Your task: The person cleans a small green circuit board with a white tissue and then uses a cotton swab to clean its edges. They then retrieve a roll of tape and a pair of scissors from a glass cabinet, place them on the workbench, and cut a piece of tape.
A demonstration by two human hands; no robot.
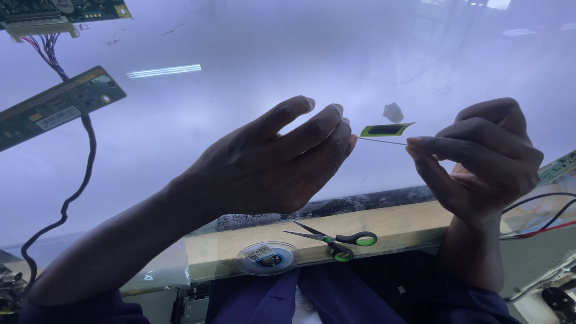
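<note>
Scissors (pixel 336 239) beside a round clear spool (pixel 267 257); circuit board (pixel 57 106) at left

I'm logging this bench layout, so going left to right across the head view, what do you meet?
Green circuit board → black cable → left hand → small green-edged strip → right hand → red and black wires.

Both hands are up over a big pale glossy panel (pixel 288 60). The left hand (pixel 270 165) and right hand (pixel 486 162) pinch opposite ends of a thin strip (pixel 384 141), with a little green-edged black tab (pixel 386 129) sitting right on it between them. Below the hands: green-handled scissors (pixel 336 239) and a clear round spool (pixel 267 258). Circuit boards (pixel 57 105) are off past the left hand.
</note>
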